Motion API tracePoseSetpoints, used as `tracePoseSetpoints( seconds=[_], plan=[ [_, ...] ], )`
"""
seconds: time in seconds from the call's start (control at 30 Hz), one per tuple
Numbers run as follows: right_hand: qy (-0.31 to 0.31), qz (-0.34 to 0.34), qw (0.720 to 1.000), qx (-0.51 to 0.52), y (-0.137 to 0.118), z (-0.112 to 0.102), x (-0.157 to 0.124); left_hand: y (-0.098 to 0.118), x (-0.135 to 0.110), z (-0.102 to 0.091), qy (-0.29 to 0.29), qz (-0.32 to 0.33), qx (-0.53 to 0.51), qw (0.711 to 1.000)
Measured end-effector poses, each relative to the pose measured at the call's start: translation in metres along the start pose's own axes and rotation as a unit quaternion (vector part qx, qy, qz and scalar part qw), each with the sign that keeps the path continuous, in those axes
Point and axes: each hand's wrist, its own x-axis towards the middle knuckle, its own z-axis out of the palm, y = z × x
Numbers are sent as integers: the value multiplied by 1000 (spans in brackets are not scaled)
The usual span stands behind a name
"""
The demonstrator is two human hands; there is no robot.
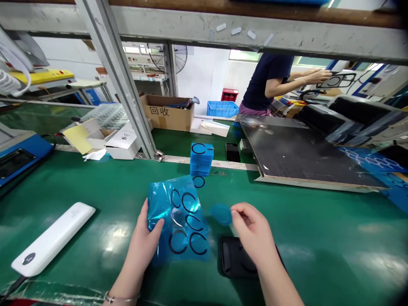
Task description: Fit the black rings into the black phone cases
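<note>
Head view: one blue film sheet [162,199] is held up over the green bench [318,238], just in front of the person. Five black open rings show on it. The left hand [145,242] grips its lower left edge, thumb across the front. The right hand [255,231] pinches one small blue disc [221,213] between thumb and fingertips, just to the right of the sheet and apart from it. One black case [234,259] lies on the bench, partly hidden under the right hand and wrist.

Behind the sheet stands one stack of blue pieces [201,159] with a black ring on top and another at its foot. One white bar-shaped device [52,238] lies well to the left. One large black board [302,153] fills the right side. Farther back are one cardboard box [167,112], one blue crate [222,109] and one co-worker [266,83] at another bench. A slanted metal post [124,85] cuts across the view there.
</note>
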Motion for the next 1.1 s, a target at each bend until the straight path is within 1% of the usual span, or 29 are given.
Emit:
tracePoseSetpoints(
  seconds=[0.07,0.1,0.13,0.17,0.2,0.23,0.27,0.3,0.33,0.37,0.43,0.53,0.6,0.67,0.73,0.77,0.8,0.83,0.9,0.93,0.97,1.0,1.03,1.07,1.1],
  plan=[
    [11,-2,1000,-5,0,-5,1,1,4,-8,53,63,116,990],
    [12,-20,1000,-14,-1,-5,-1,8,2,-10,78,104,157,979],
    [14,-46,998,-26,-4,-3,-3,18,-2,-11,87,150,179,968],
    [18,-78,996,-38,-8,1,-6,30,-8,-11,70,190,181,963],
    [20,-111,992,-48,-12,6,-9,44,-14,-8,24,220,163,962],
    [19,-143,988,-53,-15,11,-13,58,-21,-4,-58,230,125,963],
    [16,-170,984,-53,-18,16,-16,70,-28,1,-142,215,83,963],
    [13,-190,981,-49,-20,19,-19,81,-32,8,-205,194,50,958],
    [9,-201,978,-44,-21,21,-21,89,-36,15,-240,177,31,954],
    [5,-204,978,-40,-22,22,-23,94,-37,21,-259,166,18,951],
    [1,-191,981,-37,-22,21,-25,98,-37,32,-264,176,10,948],
    [5,-168,985,-32,-22,17,-26,97,-35,42,-255,226,14,940],
    [11,-152,988,-25,-20,13,-25,96,-34,45,-236,259,26,936],
    [37,-99,994,-10,-11,3,-22,94,-28,42,-213,278,45,936],
    [100,-6,994,38,6,-16,-20,86,-17,31,-189,268,76,942],
    [136,43,987,72,17,-28,-20,79,-8,21,-175,252,96,947],
    [160,82,977,113,29,-41,-21,70,1,7,-162,235,118,951],
    [171,103,969,148,40,-54,-24,59,11,-8,-148,216,144,954],
    [121,141,968,169,58,-77,-34,33,30,-45,-98,174,213,957],
    [95,160,969,161,63,-86,-42,20,37,-63,-78,148,260,951],
    [73,182,969,152,65,-91,-49,9,43,-80,-70,109,315,940],
    [59,204,966,146,66,-95,-57,-1,47,-93,-57,59,379,922],
    [47,225,962,145,64,-96,-63,-8,48,-102,-48,31,434,899],
    [33,246,957,149,62,-95,-68,-12,47,-106,-28,21,472,881],
    [13,261,953,153,60,-94,-71,-12,44,-104,-2,37,488,872]
  ],
)
